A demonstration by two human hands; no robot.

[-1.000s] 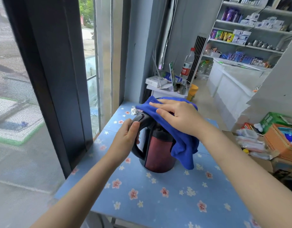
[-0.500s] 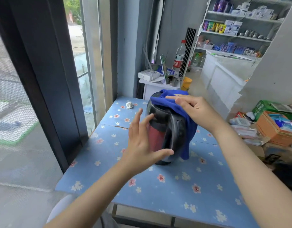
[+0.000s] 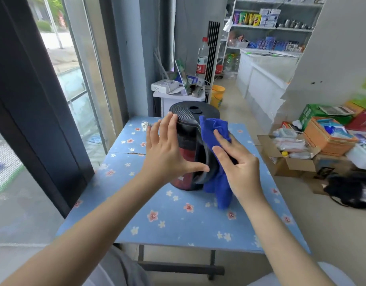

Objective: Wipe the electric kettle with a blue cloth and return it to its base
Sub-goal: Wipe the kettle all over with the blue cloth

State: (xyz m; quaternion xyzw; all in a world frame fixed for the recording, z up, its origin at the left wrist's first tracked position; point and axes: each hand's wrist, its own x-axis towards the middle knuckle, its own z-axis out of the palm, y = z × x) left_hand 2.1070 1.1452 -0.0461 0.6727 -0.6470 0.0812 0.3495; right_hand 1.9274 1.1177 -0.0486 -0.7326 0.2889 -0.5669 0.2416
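Observation:
A red and black electric kettle stands upright on the blue flowered table, its black handle turned toward me and its ribbed black lid bare. My left hand lies flat against the kettle's left side, fingers spread, thumb on the handle. My right hand presses a blue cloth against the kettle's right side; the cloth hangs down to the tabletop. No kettle base can be made out under the kettle.
A small crumpled white scrap lies at the table's far left. A dark window frame borders the table on the left. Open cardboard boxes with goods sit on the floor to the right. A white cabinet stands behind the table.
The cloth has slid off the lid and down the kettle's right side with my right hand. My left hand let go of the handle and now rests flat on the left side.

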